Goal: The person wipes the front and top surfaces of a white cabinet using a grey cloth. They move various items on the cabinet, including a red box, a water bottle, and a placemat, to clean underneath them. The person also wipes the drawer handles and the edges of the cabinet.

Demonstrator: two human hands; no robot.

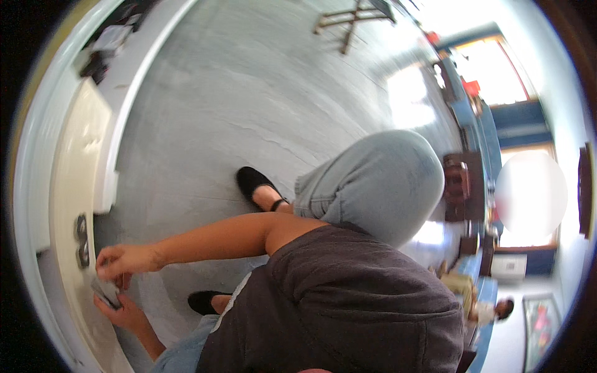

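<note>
My left hand [126, 313] is closed around a small flat grey object [108, 294] with a dark edge; blur hides exactly what it is. Just above it in the picture, my right hand [133, 263] has its fingers curled at the object's upper end. Whether they grip it, I cannot tell. Both hands are beside a cream panel [77, 172], seemingly a cabinet door or drawer front, with dark metal fittings [82, 242] on it. The fittings lie close to my right fingertips.
Past the panel, a white-edged shelf or compartment [122, 74] holds dark and pale items [112, 38]. My bent right knee [373, 182] and black shoes [254, 182] are over the grey floor [210, 107]. A folding stand [352, 23] stands farther off. A person [480, 310] sits across the room.
</note>
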